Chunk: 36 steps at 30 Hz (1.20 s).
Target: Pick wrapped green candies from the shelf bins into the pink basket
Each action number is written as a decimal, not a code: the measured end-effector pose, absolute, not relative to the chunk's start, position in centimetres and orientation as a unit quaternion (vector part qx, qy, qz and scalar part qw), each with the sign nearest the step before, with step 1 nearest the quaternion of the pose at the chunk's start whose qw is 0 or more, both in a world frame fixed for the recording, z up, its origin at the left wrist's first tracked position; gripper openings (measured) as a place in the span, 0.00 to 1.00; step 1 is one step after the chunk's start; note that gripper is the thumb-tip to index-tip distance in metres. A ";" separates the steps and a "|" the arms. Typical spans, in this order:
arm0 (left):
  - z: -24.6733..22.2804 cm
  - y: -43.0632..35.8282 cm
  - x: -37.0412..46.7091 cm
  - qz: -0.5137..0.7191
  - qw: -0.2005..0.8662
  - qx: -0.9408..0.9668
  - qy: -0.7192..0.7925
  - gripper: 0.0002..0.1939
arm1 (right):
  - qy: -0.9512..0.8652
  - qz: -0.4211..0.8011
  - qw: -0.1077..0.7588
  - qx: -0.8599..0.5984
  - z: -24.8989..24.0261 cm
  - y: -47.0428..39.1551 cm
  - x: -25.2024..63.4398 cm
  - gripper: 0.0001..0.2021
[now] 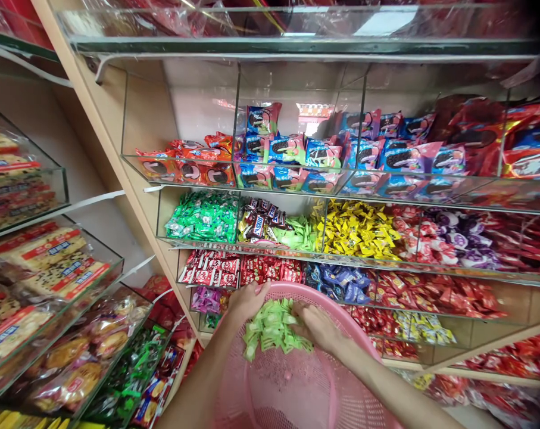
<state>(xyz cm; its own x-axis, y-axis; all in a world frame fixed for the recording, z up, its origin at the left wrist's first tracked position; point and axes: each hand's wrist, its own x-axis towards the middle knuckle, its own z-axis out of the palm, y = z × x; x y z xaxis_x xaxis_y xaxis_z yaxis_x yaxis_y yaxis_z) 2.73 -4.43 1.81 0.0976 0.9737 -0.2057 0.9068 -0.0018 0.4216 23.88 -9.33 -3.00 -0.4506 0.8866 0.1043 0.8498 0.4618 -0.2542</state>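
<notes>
A pink plastic basket (pixel 292 289) with a perforated wall is tilted below the shelves. My left hand (pixel 248 302) is closed on its far left rim. Inside lies a heap of light green wrapped candies (pixel 270 333), resting against the far wall. My right hand (pixel 317 325) reaches in from the right, its fingers curled into the right side of that heap; its fingertips are partly hidden. Similar green candies (pixel 299 233) lie in a shelf compartment beyond the rim, beside dark Snickers bars (pixel 258 226).
Glass dividers and lips (pixel 270 247) edge the shelves. Yellow candies (pixel 359 232), darker green candies (pixel 202 217) and cookie packs (pixel 287 149) fill compartments ahead. A wooden upright (pixel 95 125) separates a left-hand rack with packaged cakes (pixel 50 256).
</notes>
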 end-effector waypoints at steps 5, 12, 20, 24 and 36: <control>1.7 -4.5 2.7 0.071 0.227 0.702 0.672 0.41 | -0.845 0.071 0.092 -0.522 -1.7 -9.4 23.1 0.11; 1.7 -4.6 2.6 0.065 0.221 0.707 0.668 0.42 | -0.903 0.007 0.013 -0.429 -1.4 -10.7 21.9 0.20; 1.8 -4.5 3.2 0.055 0.217 0.715 0.662 0.43 | -0.904 -0.061 -0.027 -0.423 -2.2 -11.0 21.3 0.22; 1.9 -4.4 3.2 0.054 0.216 0.718 0.659 0.43 | -0.904 -0.053 -0.018 -0.423 -2.1 -10.7 21.9 0.17; 1.6 -4.4 3.4 0.048 0.212 0.715 0.664 0.42 | -0.905 -0.029 0.031 -0.422 -1.4 -10.8 22.0 0.17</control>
<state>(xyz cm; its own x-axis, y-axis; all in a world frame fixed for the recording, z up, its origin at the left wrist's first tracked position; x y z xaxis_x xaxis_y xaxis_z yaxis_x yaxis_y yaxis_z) 3.37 -4.42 1.58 0.1128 0.9707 -0.2122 0.9299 -0.0279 0.3668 22.02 -10.82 -1.39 -0.6411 0.7633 0.0802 0.7668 0.6414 0.0255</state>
